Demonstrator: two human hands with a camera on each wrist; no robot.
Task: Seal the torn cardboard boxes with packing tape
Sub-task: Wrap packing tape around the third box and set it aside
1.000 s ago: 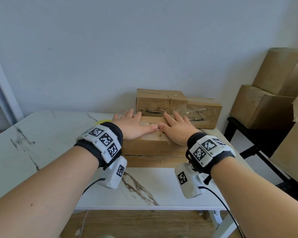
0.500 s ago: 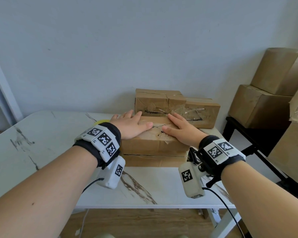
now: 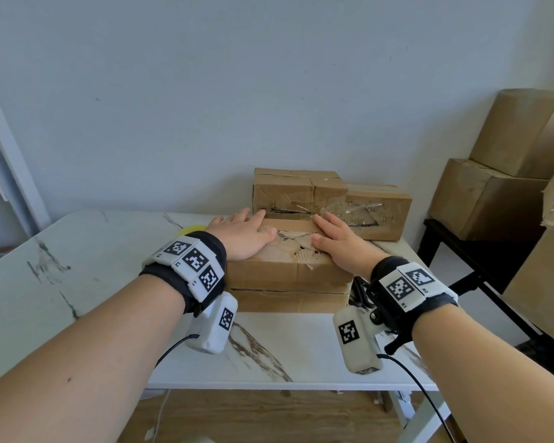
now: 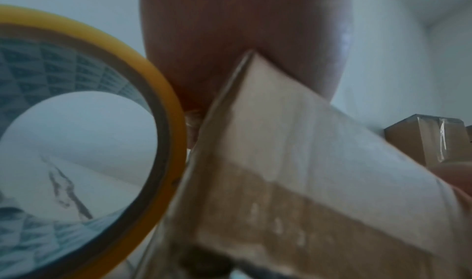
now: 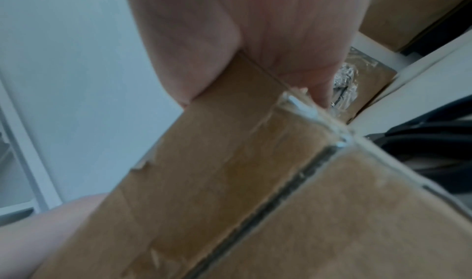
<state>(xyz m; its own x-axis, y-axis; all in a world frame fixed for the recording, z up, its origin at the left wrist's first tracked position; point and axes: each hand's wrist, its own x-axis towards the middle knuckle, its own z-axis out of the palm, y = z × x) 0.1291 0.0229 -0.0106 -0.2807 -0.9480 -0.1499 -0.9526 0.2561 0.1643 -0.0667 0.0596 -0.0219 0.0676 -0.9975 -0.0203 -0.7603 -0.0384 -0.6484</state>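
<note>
A flat torn cardboard box (image 3: 288,273) lies on a second flat box (image 3: 288,300) on the marble table (image 3: 77,282). Its top shows a ragged tear (image 3: 301,251) under clear tape. My left hand (image 3: 240,236) lies flat on the box's left half, fingers straight. My right hand (image 3: 339,241) lies flat on the right half, beside the tear. A yellow-edged roll of packing tape (image 4: 84,142) stands just left of the box; only its rim (image 3: 191,230) shows in the head view. In both wrist views the palms press the box top (image 5: 230,142).
Two more taped brown boxes (image 3: 330,199) stand against the wall behind the stack. Large cardboard boxes (image 3: 506,174) are piled on a dark stand at the right, off the table. The table's left part and front strip are bare marble.
Both hands slid apart across the box top: the right hand moved right and back toward me, the left slightly left. The tear between them is now uncovered.
</note>
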